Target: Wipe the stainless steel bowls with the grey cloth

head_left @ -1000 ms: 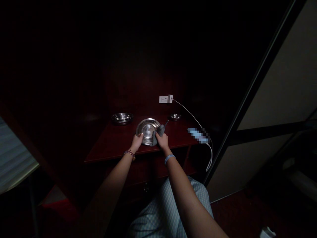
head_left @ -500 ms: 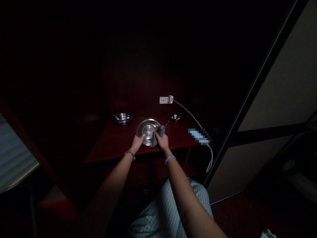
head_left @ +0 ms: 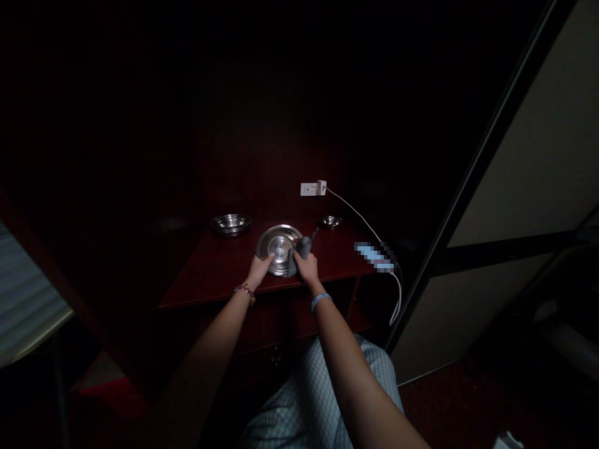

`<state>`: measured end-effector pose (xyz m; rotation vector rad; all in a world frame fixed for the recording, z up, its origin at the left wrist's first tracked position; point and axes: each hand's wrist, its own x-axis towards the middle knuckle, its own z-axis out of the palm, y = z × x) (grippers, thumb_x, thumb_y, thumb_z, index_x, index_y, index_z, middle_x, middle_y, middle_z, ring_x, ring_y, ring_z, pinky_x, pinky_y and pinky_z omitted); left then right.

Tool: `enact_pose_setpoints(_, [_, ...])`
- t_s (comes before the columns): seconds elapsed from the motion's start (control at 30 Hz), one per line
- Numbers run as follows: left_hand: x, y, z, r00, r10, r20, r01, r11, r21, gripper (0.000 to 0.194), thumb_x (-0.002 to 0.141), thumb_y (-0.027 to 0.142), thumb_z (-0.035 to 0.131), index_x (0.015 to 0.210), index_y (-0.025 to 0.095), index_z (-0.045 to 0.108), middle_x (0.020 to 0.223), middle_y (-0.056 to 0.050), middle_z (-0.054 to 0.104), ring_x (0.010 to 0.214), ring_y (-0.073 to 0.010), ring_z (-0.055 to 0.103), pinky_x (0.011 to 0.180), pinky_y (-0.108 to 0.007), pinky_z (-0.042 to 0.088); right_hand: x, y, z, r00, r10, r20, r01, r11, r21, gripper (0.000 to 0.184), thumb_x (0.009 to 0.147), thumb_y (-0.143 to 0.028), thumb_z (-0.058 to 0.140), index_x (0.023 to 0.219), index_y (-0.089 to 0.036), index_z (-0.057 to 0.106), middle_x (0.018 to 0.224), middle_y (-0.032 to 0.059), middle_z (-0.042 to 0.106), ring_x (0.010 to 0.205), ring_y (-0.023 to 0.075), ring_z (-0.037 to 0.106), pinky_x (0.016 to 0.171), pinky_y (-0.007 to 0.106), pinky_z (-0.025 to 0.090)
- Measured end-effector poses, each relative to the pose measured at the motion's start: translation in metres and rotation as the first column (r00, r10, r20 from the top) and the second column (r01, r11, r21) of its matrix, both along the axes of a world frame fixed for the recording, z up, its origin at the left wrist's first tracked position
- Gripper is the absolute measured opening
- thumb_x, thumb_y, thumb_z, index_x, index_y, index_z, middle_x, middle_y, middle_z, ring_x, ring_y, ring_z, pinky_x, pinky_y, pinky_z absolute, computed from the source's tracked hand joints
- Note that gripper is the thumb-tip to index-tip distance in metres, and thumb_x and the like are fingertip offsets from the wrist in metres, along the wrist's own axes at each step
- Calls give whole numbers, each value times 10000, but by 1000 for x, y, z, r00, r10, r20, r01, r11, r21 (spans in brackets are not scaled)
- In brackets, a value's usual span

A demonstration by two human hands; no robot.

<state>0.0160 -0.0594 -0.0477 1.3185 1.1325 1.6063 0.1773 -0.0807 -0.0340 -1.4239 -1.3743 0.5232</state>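
Note:
A round, shiny steel plate [head_left: 271, 240] is tilted toward me above the front part of the dark red shelf [head_left: 201, 274]. My left hand [head_left: 258, 269] grips its lower left rim, thumb on the inner face. On the plate's right side, my right hand [head_left: 306, 267] is closed on a grey cloth [head_left: 303, 247], which it presses against the rim and inner face. The fingers beneath the plate are hidden. Behind and to the left sits a stack of steel bowls [head_left: 231, 223]. A small steel bowl [head_left: 330, 221] stands at the back right.
A white charger sits in the wall socket [head_left: 309, 189]. Its white cable [head_left: 355, 213] runs down to a blurred-out, light blue object [head_left: 374, 256] near the shelf's right edge. A drawer handle [head_left: 275, 355] shows below, and a sliding door panel [head_left: 515, 206] stands at right.
Almost nothing differs. The whole view has shifted very slightly; both hands keep the same hold on the plate and the cloth.

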Motion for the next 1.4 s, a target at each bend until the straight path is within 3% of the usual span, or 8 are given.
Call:
enact_pose_setpoints(0.83, [0, 0, -1, 999, -26, 29, 26, 1000, 2, 366, 719, 195, 689, 1071, 115, 630, 1125, -131, 681, 1097, -218, 610, 1015, -359, 411, 0, 1, -1, 1000, 11, -20, -11, 1000, 13, 255, 831, -322, 557, 863, -115, 703, 884, 121, 726, 863, 219, 691, 780, 263, 502])
enact_pose_setpoints(1.4, [1, -3, 2, 999, -5, 39, 5, 1000, -13, 293, 721, 191, 673, 1001, 106, 657, 1058, -130, 702, 1040, -223, 634, 985, -365, 427, 0, 1, -1, 1000, 15, -6, -15, 1000, 22, 268, 834, -332, 553, 869, -115, 706, 875, 121, 728, 875, 213, 687, 782, 254, 502])
